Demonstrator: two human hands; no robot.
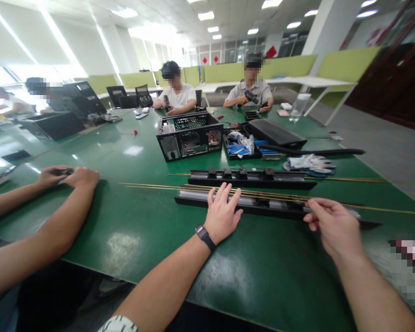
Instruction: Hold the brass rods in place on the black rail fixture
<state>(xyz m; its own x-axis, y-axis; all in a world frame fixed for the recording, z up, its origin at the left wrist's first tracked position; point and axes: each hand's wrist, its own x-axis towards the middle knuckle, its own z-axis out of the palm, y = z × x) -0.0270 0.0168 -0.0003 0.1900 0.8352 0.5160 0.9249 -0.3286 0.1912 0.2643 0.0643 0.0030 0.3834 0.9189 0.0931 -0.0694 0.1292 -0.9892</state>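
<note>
A long black rail with a pale inner strip lies before me, with several thin brass-coloured rods stretched along its top. My left hand, in a dark wristband, spreads its fingers over the rods and the rail's middle. Towards the right end, my right hand is closed in a pinch at the rods; its fingertips hide part of them. Just behind lies a second black rail with several dark blocks on it and more thin rods at both ends.
An opened black computer case stands beyond the rails. Right of it are a tray of gloves, a black panel, a black tube and white-blue gloves. A co-worker's hands work at left; other people sit across the green table.
</note>
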